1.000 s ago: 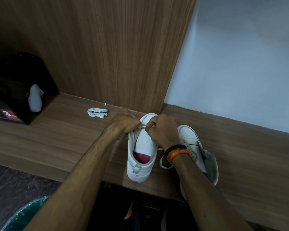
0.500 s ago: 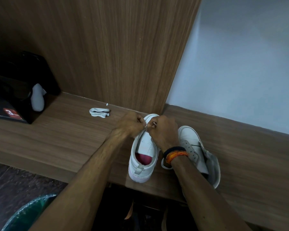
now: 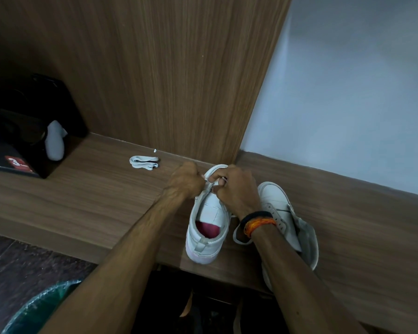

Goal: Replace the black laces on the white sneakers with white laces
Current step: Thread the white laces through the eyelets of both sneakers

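1. One white sneaker (image 3: pixel 206 227) stands on the wooden shelf (image 3: pixel 82 203), heel toward the person.
2. The left hand (image 3: pixel 185 180) and right hand (image 3: pixel 237 186) meet over its toe end, each pinching a white lace (image 3: pixel 209 186).
3. The other sneaker (image 3: pixel 279 208) lies just right, under the right wrist.
4. A folded white lace (image 3: pixel 144 162) lies apart, left of the hands.

**One Number in Sight**

From where I look down, the only mark I can read is a large white "3" on a red label (image 3: pixel 19 163). That label sits on the near, lower face of the black box (image 3: pixel 34 131) at the far left of the wooden shelf (image 3: pixel 87 201). Smaller white print runs beside and under the numeral, but it is too small and blurred for me to make out. I see no readable lettering, logo or number on anything else in front of me.
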